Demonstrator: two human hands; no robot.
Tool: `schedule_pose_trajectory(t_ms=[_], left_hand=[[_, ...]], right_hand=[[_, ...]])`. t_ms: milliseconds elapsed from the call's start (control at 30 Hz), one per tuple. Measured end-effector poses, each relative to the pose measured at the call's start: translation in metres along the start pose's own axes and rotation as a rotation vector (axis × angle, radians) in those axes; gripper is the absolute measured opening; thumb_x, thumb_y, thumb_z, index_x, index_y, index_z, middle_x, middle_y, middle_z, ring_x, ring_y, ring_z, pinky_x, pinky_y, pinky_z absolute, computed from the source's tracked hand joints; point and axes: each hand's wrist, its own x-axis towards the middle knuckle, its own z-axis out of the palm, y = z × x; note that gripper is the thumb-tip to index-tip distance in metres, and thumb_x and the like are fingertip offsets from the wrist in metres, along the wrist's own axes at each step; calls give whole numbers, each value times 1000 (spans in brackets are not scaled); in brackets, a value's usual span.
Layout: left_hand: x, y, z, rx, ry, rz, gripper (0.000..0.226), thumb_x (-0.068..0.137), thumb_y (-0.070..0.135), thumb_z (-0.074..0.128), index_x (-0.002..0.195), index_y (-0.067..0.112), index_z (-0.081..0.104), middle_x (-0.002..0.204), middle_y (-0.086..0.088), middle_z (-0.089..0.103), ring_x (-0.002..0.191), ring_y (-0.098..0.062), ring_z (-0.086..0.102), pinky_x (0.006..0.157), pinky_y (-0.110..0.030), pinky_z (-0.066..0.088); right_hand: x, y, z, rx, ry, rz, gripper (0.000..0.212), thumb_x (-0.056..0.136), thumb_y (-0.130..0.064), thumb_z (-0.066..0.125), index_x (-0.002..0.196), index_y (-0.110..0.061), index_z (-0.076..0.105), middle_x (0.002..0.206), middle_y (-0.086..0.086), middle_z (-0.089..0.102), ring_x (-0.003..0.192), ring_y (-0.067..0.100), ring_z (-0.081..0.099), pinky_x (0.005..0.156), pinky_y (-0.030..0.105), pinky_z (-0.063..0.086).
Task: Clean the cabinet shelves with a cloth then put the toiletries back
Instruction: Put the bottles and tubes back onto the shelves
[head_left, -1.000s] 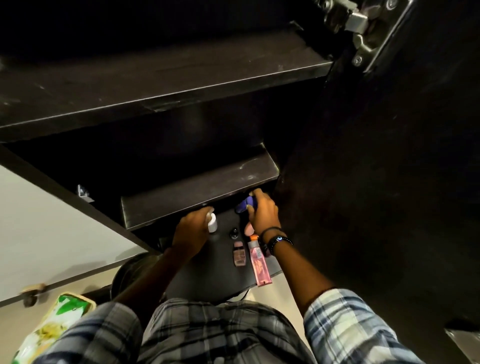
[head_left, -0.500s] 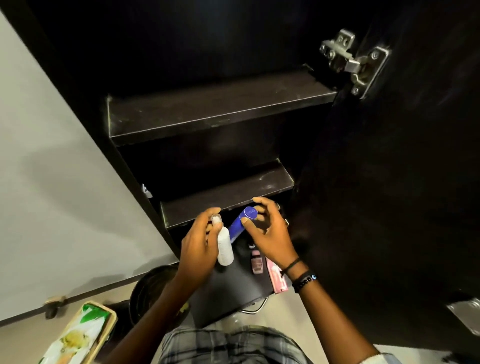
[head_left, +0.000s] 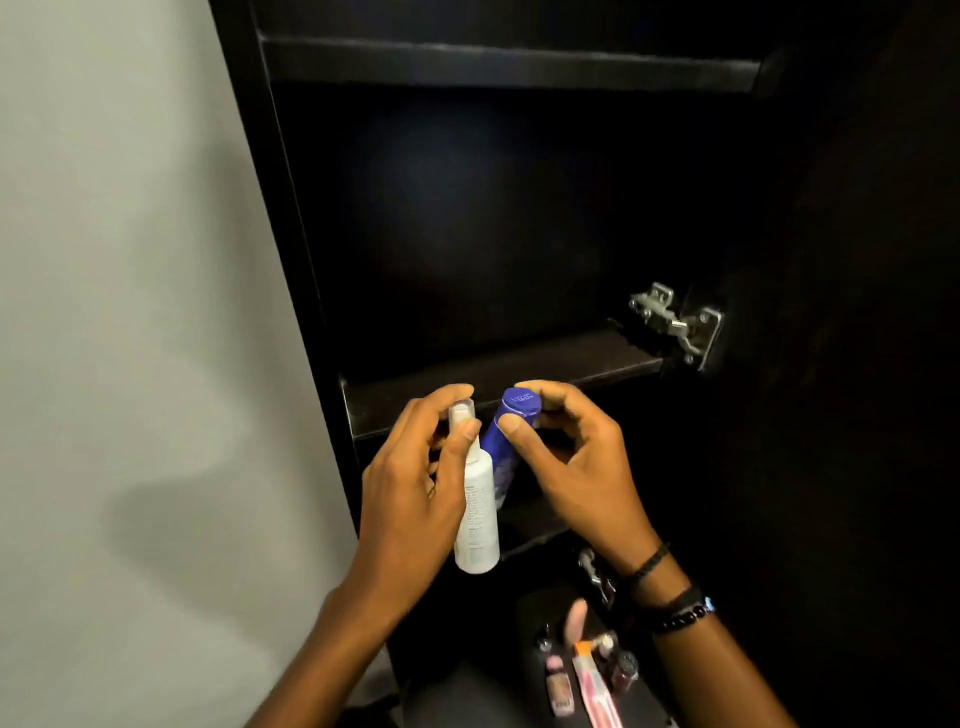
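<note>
I am wearing nothing on my left hand (head_left: 415, 499), and that forearm is showing bare down to the near edge. My right hand (head_left: 576, 467) is also going ungloved, but its wrist is carrying three dark bands (head_left: 670, 603): a thin braided cord farthest from me, a plain one, then a beaded bracelet (one bead is glinting pale blue). No sleeve is showing.

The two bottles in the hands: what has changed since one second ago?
Both hands lifted from the low surface toward the shelf: left hand carries the white spray bottle, right hand the blue bottle. Each grip is unchanged. The small toiletries stayed below.
</note>
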Motion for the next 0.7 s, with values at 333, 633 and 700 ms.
schedule_pose_trajectory(t_ms=[333,633,700], left_hand=[[100,98,-49,-1,68,313,24,90,29,53,114,29,58,105,16,62,98,0,60,76,-10,49],[182,190,-83,110,173,579,25,91,34,53,114,25,59,100,14,64,91,0,62,71,-10,50],[201,207,-88,162,217,611,22,92,34,53,111,25,59,94,14,64,86,0,62,68,-11,50]], right_hand=[[82,-121,1,-2,81,-350,28,78,-34,68,102,-20,63,99,-7,69,90,9,67,80,22,54],[155,-226,-6,1,156,-601,35,76,-41,65,104,-19,62,93,-5,70,83,9,68,67,19,56],[172,-244,-6,28,157,-637,37,76,-42,64,103,-17,62,92,-5,70,83,8,68,65,17,54]])
